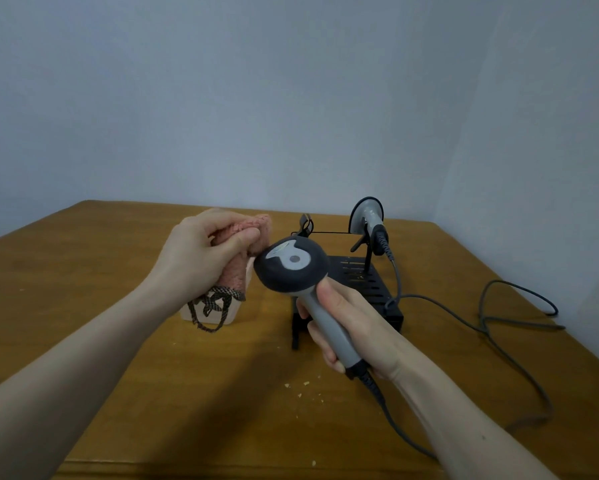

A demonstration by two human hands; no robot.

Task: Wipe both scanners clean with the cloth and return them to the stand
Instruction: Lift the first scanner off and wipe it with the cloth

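Over on the left, the left hand (197, 251) has its fingers curled tight round a bunched pink cloth (242, 244), thumb pinching the fabric against the forefinger, and the wad sits at nine o'clock of the scanner head, touching or just beside its edge; contact is hard to call. A loose end of the cloth hangs down with a dark checked trim looping below the wrist. Moving to centre, the held scanner (293, 263) is up off the wooden table (100, 258), dark rounded head tilted toward the camera, grey handle running down to five o'clock. The right hand (346, 327) wraps that handle, fingers closed round it. Behind it stands the black slotted stand (367, 282), and at one o'clock the second scanner (369, 216) rests on the stand's upright. Grey cables (492, 327) trail away rightward across the table.
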